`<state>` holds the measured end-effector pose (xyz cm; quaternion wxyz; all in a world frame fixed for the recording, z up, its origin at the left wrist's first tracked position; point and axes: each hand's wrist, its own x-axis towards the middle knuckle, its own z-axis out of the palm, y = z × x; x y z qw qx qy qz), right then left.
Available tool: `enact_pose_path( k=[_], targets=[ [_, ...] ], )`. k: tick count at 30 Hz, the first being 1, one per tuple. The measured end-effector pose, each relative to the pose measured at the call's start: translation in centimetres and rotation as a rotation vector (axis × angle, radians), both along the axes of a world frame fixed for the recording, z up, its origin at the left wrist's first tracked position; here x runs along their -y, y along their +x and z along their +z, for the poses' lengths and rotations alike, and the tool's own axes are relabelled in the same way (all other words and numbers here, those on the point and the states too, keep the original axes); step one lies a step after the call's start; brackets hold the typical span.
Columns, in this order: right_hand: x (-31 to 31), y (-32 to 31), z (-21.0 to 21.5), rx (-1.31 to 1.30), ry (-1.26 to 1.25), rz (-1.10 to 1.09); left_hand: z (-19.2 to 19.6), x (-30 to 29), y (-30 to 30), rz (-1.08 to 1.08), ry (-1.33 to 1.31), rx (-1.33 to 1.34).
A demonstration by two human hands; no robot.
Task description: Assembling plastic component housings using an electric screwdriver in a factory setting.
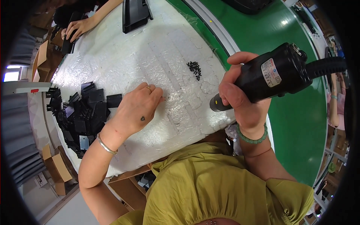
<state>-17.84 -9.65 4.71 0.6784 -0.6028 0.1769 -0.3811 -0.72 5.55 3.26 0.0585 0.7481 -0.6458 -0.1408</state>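
Over at the far left edge of the white foil-wrapped table [123, 56], a co-worker's hand [77, 27] rests on a dark flat part. Nearer, on the left side of the table, lies a loose heap of small black plastic parts [80, 112], some tilted, some flat, spilling toward the table's rim. Cardboard boxes [56, 167] stand below the table edge on that side.

Just right of the heap, the person's left hand [137, 107] lies palm down on the white wrapping, fingers bent and drawn together with the tips pressed to the surface; whether something tiny sits under the fingertips I cannot tell. A silver bangle [106, 145] circles that wrist.

Further along, a small cluster of black screws [195, 70] sits alone on the wrapping, well apart from both hands. At the far end of the table, a long black tray [135, 13] lies flat.

At the right, the right hand [240, 93] is clamped around a black electric screwdriver [272, 75], held above the table's near edge, its tip pointing left and down, its cable running off to the right. A green bead bracelet [252, 138] sits on that wrist. Beyond the table runs a green belt [300, 112].
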Motion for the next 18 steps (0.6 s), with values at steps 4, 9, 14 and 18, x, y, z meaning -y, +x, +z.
enact_pose_path(
  k=[4, 9, 14, 18],
  targets=[
    [-0.2, -0.2, -0.2, -0.018, -0.035, -0.001, -0.7, 0.0, 0.5, -0.031, 0.068, -0.057],
    [-0.2, -0.3, -0.1, -0.035, -0.032, 0.003, -1.1, 0.5, 0.8, 0.197, 0.076, -0.083],
    [0.5, -0.6, -0.3, 0.006, -0.015, 0.097, -0.6, -0.2, 1.0, 0.064, 0.039, -0.163],
    [0.7, -0.6, 0.1, 0.037, -0.041, 0.089, 0.4, 0.1, 0.7, -0.1, 0.112, -0.191]
  ],
)
